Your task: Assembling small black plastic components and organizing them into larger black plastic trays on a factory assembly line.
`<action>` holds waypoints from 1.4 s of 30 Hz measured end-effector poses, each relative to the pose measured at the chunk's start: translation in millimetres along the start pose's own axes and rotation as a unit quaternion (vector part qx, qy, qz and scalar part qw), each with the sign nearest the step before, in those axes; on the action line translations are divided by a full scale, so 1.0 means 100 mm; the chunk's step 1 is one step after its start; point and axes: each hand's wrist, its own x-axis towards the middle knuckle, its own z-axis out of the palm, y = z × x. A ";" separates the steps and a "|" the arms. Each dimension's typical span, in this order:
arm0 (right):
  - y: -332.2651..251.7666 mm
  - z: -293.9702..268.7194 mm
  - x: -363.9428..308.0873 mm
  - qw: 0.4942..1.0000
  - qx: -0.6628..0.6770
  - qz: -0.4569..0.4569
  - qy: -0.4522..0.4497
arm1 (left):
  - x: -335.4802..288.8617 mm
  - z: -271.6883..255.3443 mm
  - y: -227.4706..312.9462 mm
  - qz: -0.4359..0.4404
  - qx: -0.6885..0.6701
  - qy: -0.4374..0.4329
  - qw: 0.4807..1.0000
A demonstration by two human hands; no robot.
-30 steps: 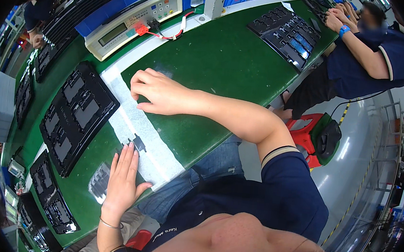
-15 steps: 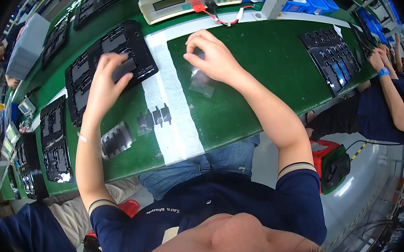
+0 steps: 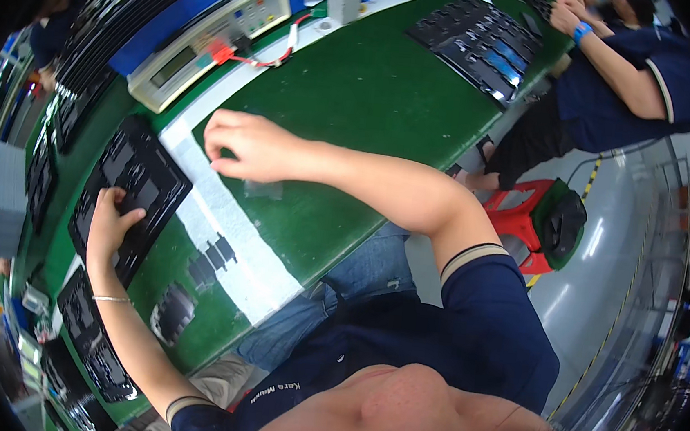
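Note:
My left hand (image 3: 112, 226) rests over a black moulded tray (image 3: 168, 192) with grey flat inserts, at the left of the green bench. Its thumb stands apart from the curved fingers, and I can make out nothing between them. To the right, my right hand (image 3: 248, 145) hovers over the white strip's edge with fingers curled to a pinch; whatever they hold is hidden or too small. Beside its wrist lies a clear plastic film (image 3: 263, 189). Dark notched flat pieces (image 3: 213, 261) lie partly on the white strip (image 3: 231, 248). Nearer me is a shiny dark ribbed piece (image 3: 174, 313).
A bench meter (image 3: 212, 44) with a red clip and leads stands at the back. Another black tray (image 3: 97, 333) lies near left; a tray of dark parts (image 3: 483, 43) lies far right. A co-worker (image 3: 631, 85) sits at right, near a red stool (image 3: 529, 223).
The view has swung right, shifting the bench leftward. My right hand has moved toward the white strip, away from the clear film. The dark rectangular piece by my left fingers no longer shows there.

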 end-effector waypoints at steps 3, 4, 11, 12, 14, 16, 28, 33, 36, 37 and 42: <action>-0.01 0.01 0.01 1.000 0.008 -0.028 0.005 | 0.07 -0.04 0.03 -0.012 0.061 -0.026 0.998; -0.01 0.01 0.01 1.000 0.012 -0.027 0.007 | 0.08 -0.05 -0.01 -0.006 0.061 -0.024 0.998; 0.01 0.01 0.03 1.000 0.021 -0.006 0.012 | -0.10 -0.06 0.12 0.069 -0.058 0.089 0.992; 0.02 0.02 0.03 1.000 0.015 -0.003 -0.004 | -0.16 -0.06 0.14 0.020 -0.079 0.093 0.992; 0.01 0.06 0.01 1.000 0.006 -0.008 -0.016 | -0.27 -0.05 0.03 0.008 -0.147 0.124 0.981; -0.01 0.18 -0.01 1.000 0.014 -0.019 -0.012 | -0.44 -0.01 0.16 0.018 -0.239 0.162 0.957; -0.63 0.60 0.10 0.974 0.172 0.041 -0.139 | -1.14 0.32 0.84 -0.047 -0.586 0.080 0.805; -0.61 0.59 -0.05 0.964 0.228 0.086 -0.106 | -1.21 0.38 0.78 -0.038 -0.529 -0.046 0.847; -0.62 0.57 -0.08 0.959 0.255 0.075 -0.100 | -1.23 0.38 0.94 0.024 -0.492 -0.075 0.867; -0.64 0.56 -0.08 0.956 0.264 0.065 -0.110 | -1.25 0.38 0.97 0.020 -0.491 -0.077 0.867; -0.68 0.52 -0.11 0.922 0.341 0.112 -0.148 | -1.26 0.36 0.97 0.034 -0.450 -0.090 0.888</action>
